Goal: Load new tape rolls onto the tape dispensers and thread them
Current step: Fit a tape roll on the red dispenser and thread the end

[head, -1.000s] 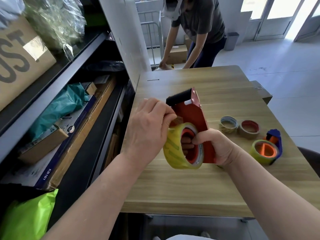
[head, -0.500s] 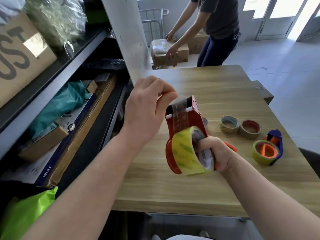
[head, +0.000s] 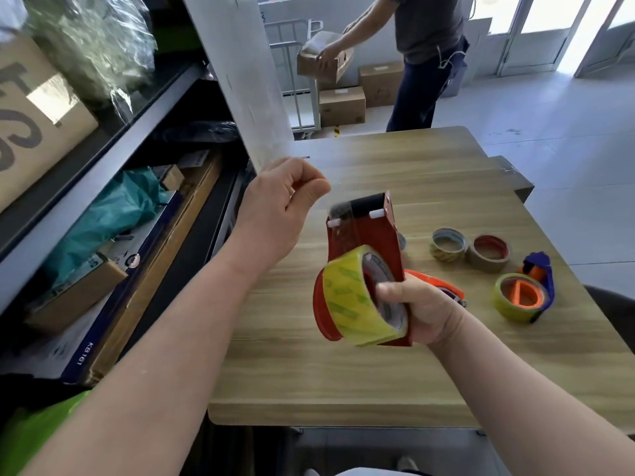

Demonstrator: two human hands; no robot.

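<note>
My right hand grips the handle of a red tape dispenser, held upright above the wooden table. A yellow-green tape roll sits on its hub. A clear strip runs from the roll up over the white roller to the black head. My left hand hovers just left of the head with thumb and forefinger pinched on the tape end. A blue dispenser carrying another yellow-green roll lies on the table at the right.
Two nearly spent tape cores and an orange dispenser lie behind my right hand. A cluttered metal shelf lines the left. Beyond the table, a person lifts a cardboard box beside stacked boxes.
My left hand left the roll and drew the tape end up over the dispenser head. My right hand turned the dispenser so the roll faces me. The person behind lifted a box.
</note>
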